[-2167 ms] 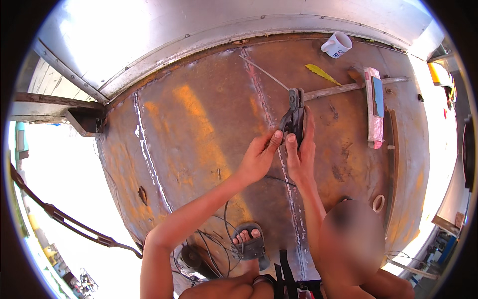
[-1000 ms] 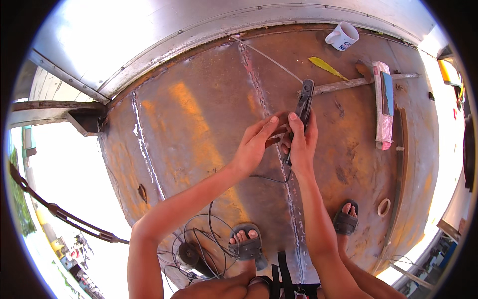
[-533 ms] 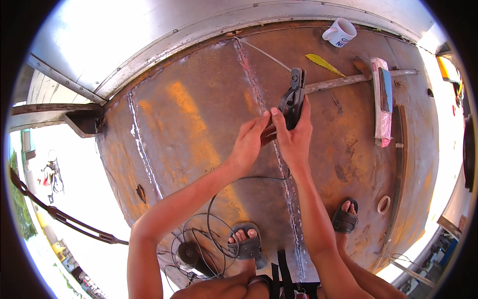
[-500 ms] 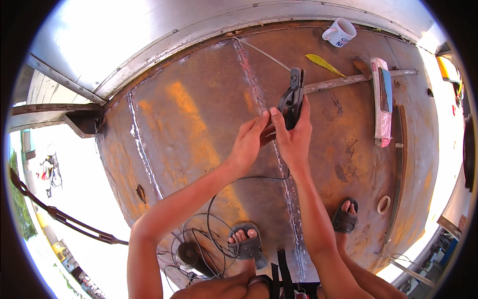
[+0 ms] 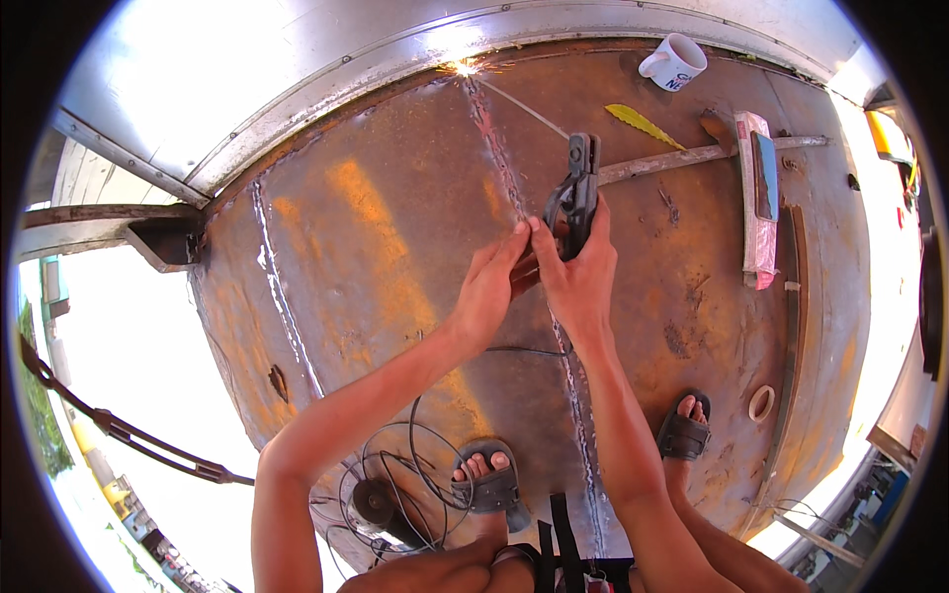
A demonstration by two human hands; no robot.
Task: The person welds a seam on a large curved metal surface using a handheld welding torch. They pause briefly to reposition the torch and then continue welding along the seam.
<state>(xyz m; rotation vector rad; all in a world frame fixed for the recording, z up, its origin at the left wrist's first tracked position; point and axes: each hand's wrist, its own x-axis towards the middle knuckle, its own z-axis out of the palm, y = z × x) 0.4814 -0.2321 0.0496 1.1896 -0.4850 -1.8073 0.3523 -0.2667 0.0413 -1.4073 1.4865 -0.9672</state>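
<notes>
My right hand (image 5: 583, 282) grips a black electrode holder (image 5: 583, 163), which holds a thin grey rod (image 5: 524, 111) reaching up and left. Bright sparks (image 5: 462, 69) flare at the rod's far tip, where a pale weld seam (image 5: 487, 127) meets the riveted metal wall (image 5: 326, 99). My left hand (image 5: 482, 292) is beside the right, thumbs close together, its curled fingers mostly hidden under the holder's lower end. A dark cable (image 5: 519, 349) runs from beneath my hands across the rusty steel plate (image 5: 386, 277).
At the right lie a white mug (image 5: 677, 71), yellow leaf (image 5: 643, 127), long bar (image 5: 662, 168), pink package (image 5: 753, 252) with blue object (image 5: 764, 178), and ring (image 5: 760, 403). Coiled cables (image 5: 415, 474) lie by my sandalled feet (image 5: 484, 484). A bracket (image 5: 163, 242) juts at left.
Sparks have appeared at the rod tip, absent in the earlier frames. Since one second ago the holder and both hands have shifted slightly left, the holder also upward.
</notes>
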